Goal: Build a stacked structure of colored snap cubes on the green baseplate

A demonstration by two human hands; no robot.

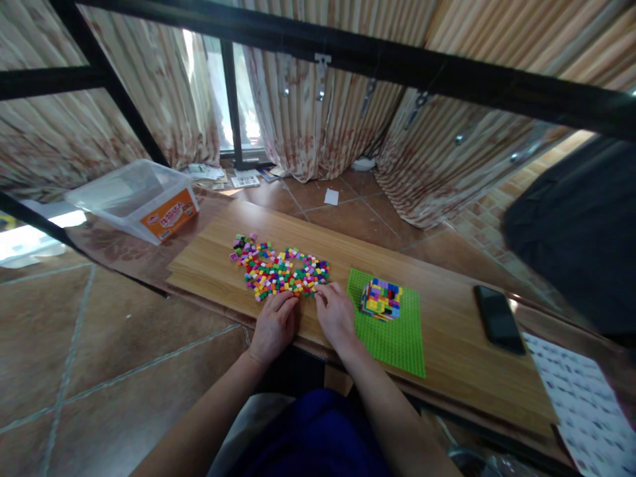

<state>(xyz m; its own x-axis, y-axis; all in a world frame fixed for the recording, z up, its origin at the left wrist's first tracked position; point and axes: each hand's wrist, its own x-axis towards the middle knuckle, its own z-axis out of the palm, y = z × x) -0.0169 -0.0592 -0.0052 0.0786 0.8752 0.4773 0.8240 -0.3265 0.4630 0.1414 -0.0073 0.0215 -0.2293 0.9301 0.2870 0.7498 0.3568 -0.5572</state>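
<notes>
Many small, bright toy bricks (pixel 278 270) lie in a loose heap on the wooden board. At the heap's near edge is my left hand (pixel 276 321), its fingers bent together; whatever they pinch is too small to make out. My right hand (pixel 335 311) reaches the heap's near right corner with thumb and forefinger drawn together, and any brick between them is hidden. To the right of that hand lies a green baseplate (pixel 392 348). On its far part stands a block built of multicoloured bricks (pixel 381 298), which neither hand touches.
The long wooden board (pixel 457 371) holds a black phone (pixel 498 319) at its right. A printed sheet (pixel 581 397) lies beyond the phone. At the back left sits a clear plastic bin (pixel 134 192) with an orange label. A dark metal bar (pixel 348 56) crosses above, before the curtains.
</notes>
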